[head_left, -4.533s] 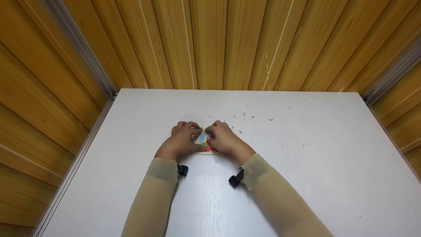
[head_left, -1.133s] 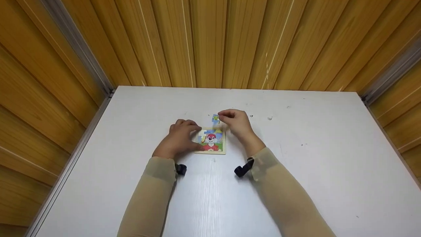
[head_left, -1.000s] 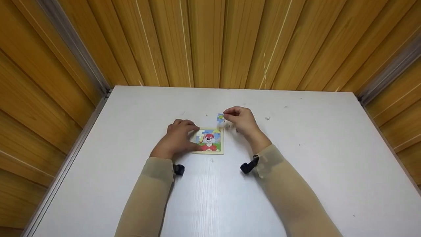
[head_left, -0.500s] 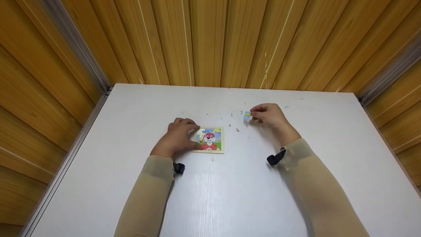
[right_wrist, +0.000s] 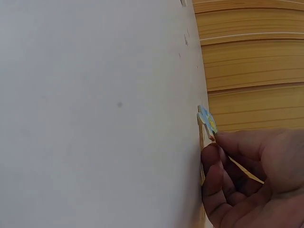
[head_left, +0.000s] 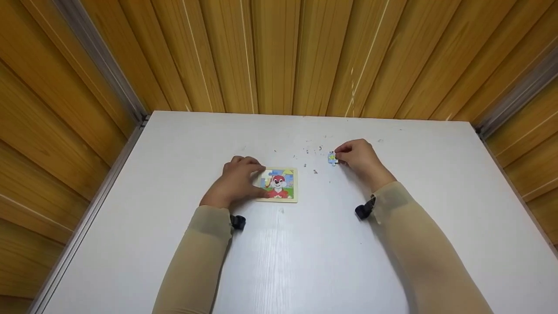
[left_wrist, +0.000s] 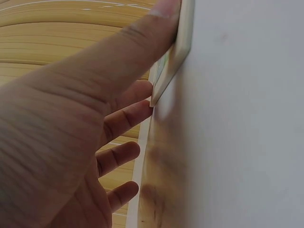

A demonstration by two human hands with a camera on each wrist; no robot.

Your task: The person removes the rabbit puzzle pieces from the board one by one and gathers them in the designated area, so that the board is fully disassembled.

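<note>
In the head view, a small wooden jigsaw puzzle [head_left: 297,185] with a pale frame lies on the table, its picture a red-and-white cartoon animal. A pale bare patch shows at the picture's upper left. My left hand [head_left: 235,182] grips the puzzle's left side, thumb on the near edge and forefinger at the far corner. In the left wrist view the thumb overlaps the frame [left_wrist: 172,76]. Off to the right, my right hand [head_left: 362,158] pinches a blue puzzle piece [head_left: 332,158] with a yellow mark, between thumb and fingers. The right wrist view shows this piece [right_wrist: 207,119] tilted, close over the table.
The white table [head_left: 305,253] has dark scuff marks [head_left: 315,171] between the puzzle and my right hand. A wood-patterned wall [head_left: 279,56] stands behind the far edge, with similar panels on both sides. Each wrist carries a small black camera [head_left: 238,222].
My right hand has left the puzzle and moved right with the piece, then turned it slightly and lowered a little. My left hand has stayed at the puzzle's left side.
</note>
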